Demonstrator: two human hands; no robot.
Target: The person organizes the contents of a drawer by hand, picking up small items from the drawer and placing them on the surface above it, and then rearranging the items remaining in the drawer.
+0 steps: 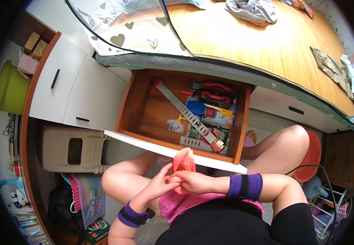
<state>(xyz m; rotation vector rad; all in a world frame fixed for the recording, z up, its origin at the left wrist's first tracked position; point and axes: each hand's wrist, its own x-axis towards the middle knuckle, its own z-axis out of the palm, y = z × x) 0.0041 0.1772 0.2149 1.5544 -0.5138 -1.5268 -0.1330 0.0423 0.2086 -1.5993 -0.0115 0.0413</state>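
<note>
A crumpled coral-red cloth or soft plastic piece is bunched between my two hands, just in front of the drawer's white front panel. My right hand is closed around its lower part. My left hand is beside it, its fingers touching the coral piece and the fingers of my right hand. Beyond them is the pulled-out wooden drawer, holding a long toy wristwatch laid diagonally, a blue plastic piece, a yellow-and-white toy tool and a red-and-black toy item.
A bed with a bamboo mat stands beyond the drawer. White cabinets and a beige plastic stool are at left. A red basin and a white wire rack stand at right. A black cable runs near my right arm.
</note>
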